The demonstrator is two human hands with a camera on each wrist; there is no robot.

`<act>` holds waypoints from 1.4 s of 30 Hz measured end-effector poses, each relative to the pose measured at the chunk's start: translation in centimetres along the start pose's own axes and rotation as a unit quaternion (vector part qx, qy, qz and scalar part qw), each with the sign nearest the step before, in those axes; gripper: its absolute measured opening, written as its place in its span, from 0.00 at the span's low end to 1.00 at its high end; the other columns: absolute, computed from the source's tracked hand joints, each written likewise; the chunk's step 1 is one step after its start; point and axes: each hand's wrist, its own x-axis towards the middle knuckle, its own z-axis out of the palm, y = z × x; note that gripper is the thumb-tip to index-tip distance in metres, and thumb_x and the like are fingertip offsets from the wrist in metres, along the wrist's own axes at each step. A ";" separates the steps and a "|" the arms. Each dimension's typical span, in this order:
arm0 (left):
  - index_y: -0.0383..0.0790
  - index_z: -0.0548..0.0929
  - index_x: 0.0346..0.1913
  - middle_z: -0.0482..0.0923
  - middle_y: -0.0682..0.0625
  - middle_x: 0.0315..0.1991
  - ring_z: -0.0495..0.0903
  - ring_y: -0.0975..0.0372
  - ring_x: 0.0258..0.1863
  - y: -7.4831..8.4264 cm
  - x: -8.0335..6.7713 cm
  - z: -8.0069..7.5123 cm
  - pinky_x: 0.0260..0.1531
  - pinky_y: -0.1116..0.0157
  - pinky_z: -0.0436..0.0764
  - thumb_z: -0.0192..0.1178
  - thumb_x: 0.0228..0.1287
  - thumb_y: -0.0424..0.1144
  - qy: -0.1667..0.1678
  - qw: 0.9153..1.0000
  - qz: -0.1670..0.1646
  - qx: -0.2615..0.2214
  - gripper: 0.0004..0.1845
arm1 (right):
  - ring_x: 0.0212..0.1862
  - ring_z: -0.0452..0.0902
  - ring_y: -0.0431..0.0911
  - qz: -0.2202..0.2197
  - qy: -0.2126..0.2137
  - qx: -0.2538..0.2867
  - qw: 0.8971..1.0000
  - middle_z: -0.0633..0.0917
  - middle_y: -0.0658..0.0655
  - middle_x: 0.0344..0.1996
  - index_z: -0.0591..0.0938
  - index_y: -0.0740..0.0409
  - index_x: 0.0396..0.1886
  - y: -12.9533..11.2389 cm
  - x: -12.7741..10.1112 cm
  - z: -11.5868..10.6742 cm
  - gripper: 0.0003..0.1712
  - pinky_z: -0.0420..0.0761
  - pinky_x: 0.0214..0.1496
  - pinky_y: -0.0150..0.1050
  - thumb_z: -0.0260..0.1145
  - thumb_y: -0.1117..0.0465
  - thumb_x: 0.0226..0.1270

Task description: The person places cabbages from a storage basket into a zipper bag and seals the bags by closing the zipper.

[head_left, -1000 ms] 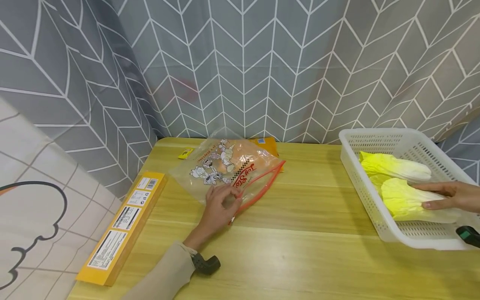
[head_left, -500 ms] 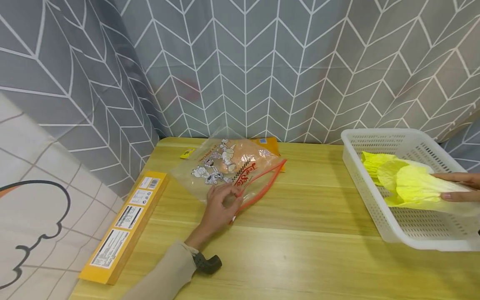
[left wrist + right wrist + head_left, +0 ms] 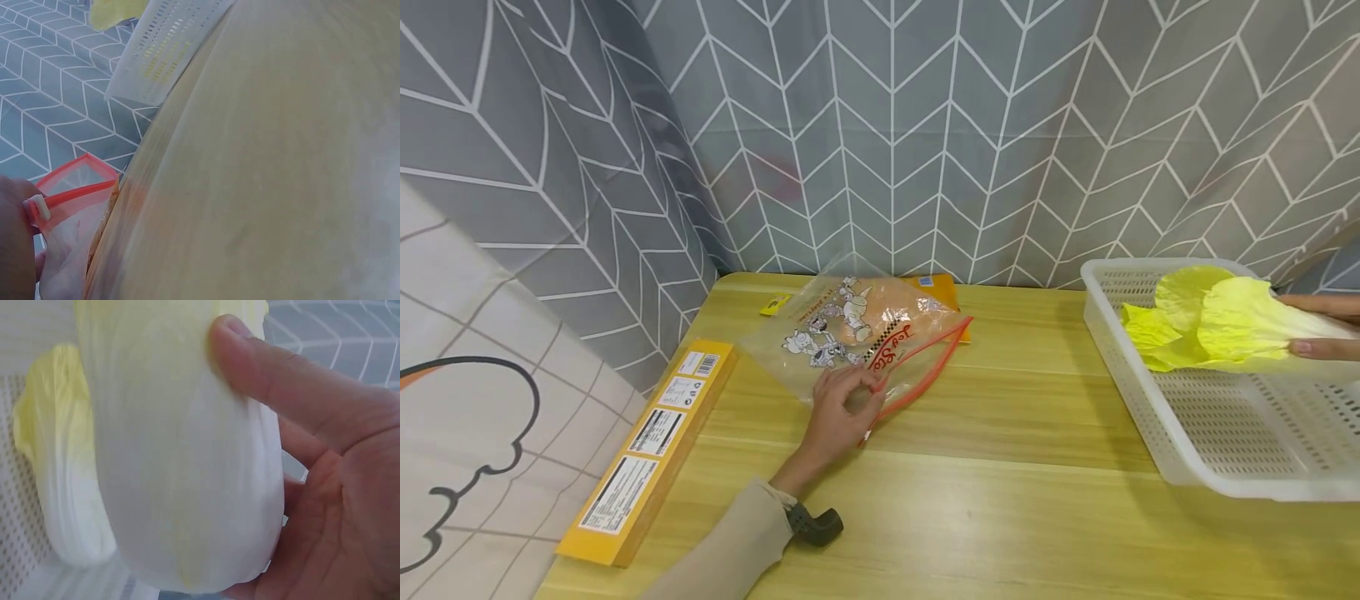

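Cabbage held over the white basket

Nearest, the left hand (image 3: 835, 419) pinches the red zip edge of a clear printed bag (image 3: 857, 337) on the worktop (image 3: 1000, 525). Farther right, the right hand (image 3: 334, 500) grips the yellow-white cabbage (image 3: 181, 462), thumb on its face, above the basket (image 3: 1131, 396); a second cabbage (image 3: 69, 469) lies inside. Behind hangs a patterned curtain (image 3: 917, 150).

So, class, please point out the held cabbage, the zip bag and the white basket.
Held cabbage (image 3: 184, 462), right wrist view: on its white stalk part.
Zip bag (image 3: 850, 333), head view: on its printed face.
White basket (image 3: 1139, 405), head view: on its left side wall.
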 end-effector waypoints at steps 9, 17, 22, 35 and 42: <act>0.47 0.82 0.33 0.87 0.48 0.49 0.75 0.45 0.66 0.0 0.0 -0.1 0.73 0.34 0.46 0.68 0.61 0.36 0.008 1.000 0.013 -0.002 0.04 | 0.37 0.80 0.27 0.062 -0.067 0.035 0.995 0.79 0.55 0.63 0.57 0.56 0.81 -9.3 0.8 -0.1 0.46 0.85 0.37 0.37 0.69 0.53 0.71; 0.47 0.81 0.34 0.86 0.47 0.49 0.76 0.46 0.66 -0.1 0.0 0.0 0.74 0.35 0.46 0.68 0.61 0.36 0.011 1.000 0.015 -0.007 0.05 | 0.80 0.52 0.62 0.045 -0.128 0.068 0.988 0.47 0.51 0.83 0.53 0.32 0.82 -12.9 1.6 0.6 0.43 0.64 0.63 0.72 0.64 0.49 0.75; 0.46 0.82 0.34 0.86 0.47 0.49 0.76 0.46 0.66 -0.1 0.1 0.0 0.74 0.36 0.46 0.67 0.62 0.35 0.012 1.000 0.011 -0.009 0.04 | 0.54 0.65 0.25 -0.016 -0.093 0.058 0.994 0.64 0.30 0.71 0.62 0.32 0.79 -14.8 2.2 2.0 0.39 0.72 0.46 0.29 0.67 0.53 0.72; 0.45 0.82 0.33 0.87 0.47 0.47 0.77 0.44 0.65 -0.1 0.0 0.0 0.73 0.35 0.49 0.68 0.61 0.34 0.019 0.999 0.028 -0.017 0.04 | 0.50 0.72 0.31 -0.093 -0.113 0.101 0.984 0.76 0.49 0.67 0.72 0.36 0.73 -21.4 4.1 6.9 0.36 0.74 0.46 0.31 0.73 0.54 0.66; 0.45 0.82 0.33 0.87 0.46 0.46 0.78 0.45 0.63 -0.1 0.1 0.1 0.73 0.40 0.54 0.68 0.61 0.33 0.016 0.999 0.035 -0.021 0.04 | 0.56 0.72 0.35 -0.143 -0.125 0.143 0.971 0.80 0.50 0.64 0.77 0.40 0.70 -24.3 4.9 9.5 0.35 0.74 0.52 0.31 0.76 0.57 0.63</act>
